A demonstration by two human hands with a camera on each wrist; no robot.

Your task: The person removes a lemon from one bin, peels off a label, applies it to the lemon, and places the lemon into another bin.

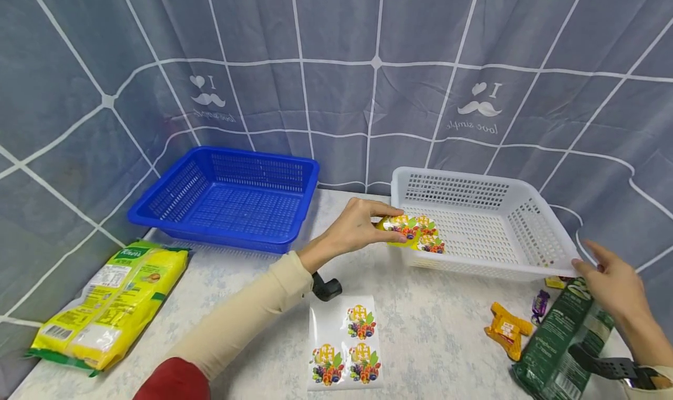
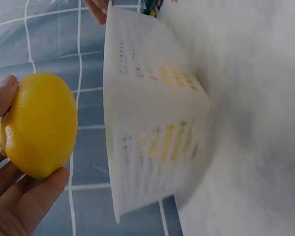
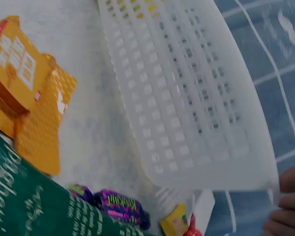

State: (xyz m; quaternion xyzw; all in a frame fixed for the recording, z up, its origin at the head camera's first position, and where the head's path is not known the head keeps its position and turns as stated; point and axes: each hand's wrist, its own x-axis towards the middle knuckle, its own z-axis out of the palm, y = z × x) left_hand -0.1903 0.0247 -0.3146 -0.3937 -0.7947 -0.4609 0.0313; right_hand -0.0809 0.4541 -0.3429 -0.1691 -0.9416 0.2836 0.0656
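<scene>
My left hand [image 1: 354, 228] holds a yellow lemon [image 2: 42, 125] between thumb and fingers, over the left end of the white basket [image 1: 549, 225]. A fruit-print sticker [image 1: 403, 228] shows on the lemon in the head view. More fruit-print stickers [image 1: 431, 243] show just beside it, inside the basket, and yellow shows through the basket's slots in the left wrist view. My right hand [image 1: 615, 283] grips the basket's near right corner, fingers at the rim [image 3: 273, 184]. Below my left arm lies a white sticker sheet [image 1: 330, 323] with several fruit-print stickers on it.
A blue basket [image 1: 221, 233] stands at the back left. In front of it lies a yellow Knorr bag [image 1: 113, 303]. Near my right hand are a green spaghetti bag [image 1: 559, 336], an orange packet [image 1: 507, 330] and a purple-wrapped candy [image 1: 540, 306]. A curtain [image 1: 342, 96] hangs behind the baskets.
</scene>
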